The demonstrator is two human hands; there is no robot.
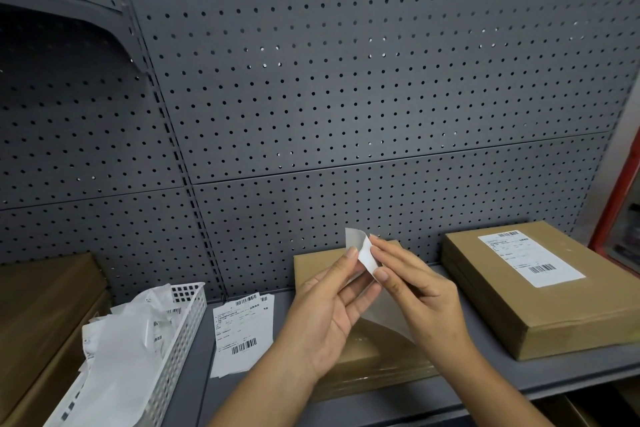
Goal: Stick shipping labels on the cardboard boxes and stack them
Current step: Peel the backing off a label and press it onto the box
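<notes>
Left hand [325, 302] and right hand [419, 291] both pinch a curled shipping label [363, 251], fingertips closed on it, above an unlabeled cardboard box [311, 265].

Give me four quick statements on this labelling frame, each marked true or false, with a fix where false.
1. The right-hand box already carries a label. True.
2. The white basket stands right of both boxes. False: it stands at the far left, holding crumpled paper.
3. The left hand and right hand both pinch a label sheet above the middle box. True.
4. The loose labels lie on the right-hand box. False: they lie on the shelf, between the white basket and the middle box.
</notes>
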